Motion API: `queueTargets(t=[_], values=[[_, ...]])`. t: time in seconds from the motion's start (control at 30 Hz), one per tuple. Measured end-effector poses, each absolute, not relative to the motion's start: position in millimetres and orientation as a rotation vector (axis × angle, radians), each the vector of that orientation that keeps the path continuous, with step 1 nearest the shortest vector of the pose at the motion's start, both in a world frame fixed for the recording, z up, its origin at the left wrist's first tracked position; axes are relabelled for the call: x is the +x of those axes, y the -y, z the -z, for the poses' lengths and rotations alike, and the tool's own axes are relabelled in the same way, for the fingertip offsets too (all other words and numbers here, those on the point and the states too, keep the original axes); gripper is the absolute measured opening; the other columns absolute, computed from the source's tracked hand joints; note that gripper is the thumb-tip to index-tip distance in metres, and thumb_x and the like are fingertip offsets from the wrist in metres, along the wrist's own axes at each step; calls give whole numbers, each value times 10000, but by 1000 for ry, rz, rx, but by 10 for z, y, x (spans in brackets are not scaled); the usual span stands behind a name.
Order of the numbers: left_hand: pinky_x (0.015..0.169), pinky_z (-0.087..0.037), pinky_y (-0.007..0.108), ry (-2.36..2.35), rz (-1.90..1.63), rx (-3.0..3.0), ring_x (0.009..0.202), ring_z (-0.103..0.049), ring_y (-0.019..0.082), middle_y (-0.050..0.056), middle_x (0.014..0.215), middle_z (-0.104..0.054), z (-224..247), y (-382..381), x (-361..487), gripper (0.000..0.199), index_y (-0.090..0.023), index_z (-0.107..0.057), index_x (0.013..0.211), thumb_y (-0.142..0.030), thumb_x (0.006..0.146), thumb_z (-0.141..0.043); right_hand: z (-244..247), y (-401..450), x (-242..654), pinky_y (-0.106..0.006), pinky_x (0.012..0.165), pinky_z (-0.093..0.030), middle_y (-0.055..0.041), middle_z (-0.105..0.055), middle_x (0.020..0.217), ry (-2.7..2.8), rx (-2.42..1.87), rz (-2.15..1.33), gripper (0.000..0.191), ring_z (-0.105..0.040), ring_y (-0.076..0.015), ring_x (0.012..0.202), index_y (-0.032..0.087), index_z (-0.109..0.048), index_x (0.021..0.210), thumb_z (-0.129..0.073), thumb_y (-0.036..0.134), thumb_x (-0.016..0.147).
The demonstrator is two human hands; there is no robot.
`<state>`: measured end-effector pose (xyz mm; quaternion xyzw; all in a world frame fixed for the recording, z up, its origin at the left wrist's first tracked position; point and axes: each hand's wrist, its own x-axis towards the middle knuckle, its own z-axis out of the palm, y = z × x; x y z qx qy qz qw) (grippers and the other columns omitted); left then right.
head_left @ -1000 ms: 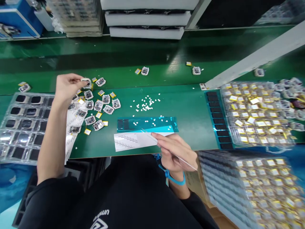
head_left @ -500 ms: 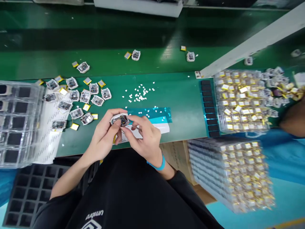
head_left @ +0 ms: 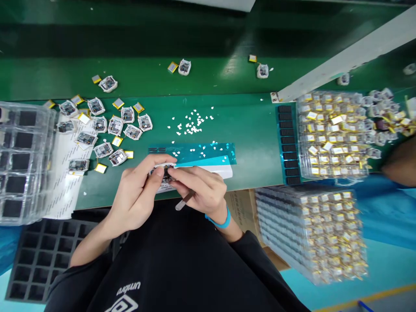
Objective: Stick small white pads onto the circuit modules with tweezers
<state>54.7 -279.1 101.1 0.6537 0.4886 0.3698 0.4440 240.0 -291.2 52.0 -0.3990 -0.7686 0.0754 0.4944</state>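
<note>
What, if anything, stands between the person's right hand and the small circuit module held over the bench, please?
Nothing visible does: the right hand touches the white-edged circuit module, which the left hand also holds.

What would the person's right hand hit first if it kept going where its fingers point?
The right hand meets the white-edged circuit module in the left hand first, apparently touching it; depth is unclear.
</note>
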Motion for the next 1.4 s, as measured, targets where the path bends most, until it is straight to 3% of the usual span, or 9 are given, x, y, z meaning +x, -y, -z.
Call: queueTargets(t=[0.3, 0.4, 0.57, 0.67, 0.87, 1.03, 1.3, 1.4], values=[[419, -270, 237, -1158, -821, 1798, 397, -390, 85, -90, 549, -506, -1021, 2756, 575, 131, -227, -721, 1003, -229, 1054, -600, -489, 2900, 2408, -225, 659, -659, -15, -827, 944, 1694, -1053, -311, 123, -792, -126, 804, 213, -736, 1088, -698, 114, 1026], [449, -290, 215, -1152, -770, 1754, 435, -386, 78, -93, 569, -487, -1013, 2750, 576, 149, -212, -698, 958, -211, 1051, -581, -435, 2904, 2443, -239, 648, -661, -2, -831, 969, 1746, -1060, -169, 240, -782, -133, 784, 244, -759, 1158, -707, 74, 998], [460, -281, 215, -1074, -731, 1633, 465, -347, 75, -95, 578, -461, -990, 2737, 565, 170, -201, -693, 937, -218, 1048, -565, -342, 2935, 2583, -288, 546, -621, -21, -858, 947, 1924, -971, 42, 362, -765, -161, 670, 217, -715, 1401, -665, 145, 1051], [444, -250, 225, -1068, -708, 1582, 459, -322, 77, -101, 558, -425, -967, 2735, 565, 171, -201, -690, 935, -227, 1049, -566, -321, 2950, 2651, -284, 602, -655, -33, -878, 1039, 2021, -978, -1, 426, -814, -172, 745, 227, -647, 1498, -616, 161, 1078], [454, -267, 236, -1161, -732, 1562, 475, -376, 86, -77, 603, -516, -895, 2749, 562, 133, -204, -694, 979, -234, 1037, -579, -351, 2876, 2634, -242, 716, -696, -10, -883, 1059, 1937, -1071, -102, 414, -847, -152, 845, 242, -675, 1407, -614, 61, 1040], [420, -262, 235, -1192, -768, 1448, 449, -344, 108, -95, 584, -405, -784, 2770, 543, 95, -236, -621, 1121, -227, 1035, -583, -341, 2810, 2654, -289, 806, -726, -32, -794, 1418, 1921, -1142, -173, 537, -829, -187, 1160, 311, -617, 1508, -548, 37, 1051], [418, -253, 231, -1201, -767, 1445, 428, -331, 110, -106, 573, -335, -689, 2838, 546, 99, -268, -540, 1128, -237, 1055, -600, -356, 2863, 2733, -288, 652, -708, -23, -852, 1284, 2116, -988, -57, 382, -853, -158, 816, 260, -715, 1408, -679, 118, 1055], [420, -235, 230, -1178, -772, 1413, 423, -304, 109, -114, 584, -286, -672, 2874, 561, 111, -281, -504, 1135, -271, 1081, -600, -346, 2887, 2720, -277, 714, -726, -44, -843, 1307, 2135, -967, -98, 405, -869, -169, 891, 240, -695, 1450, -655, 125, 1063]])
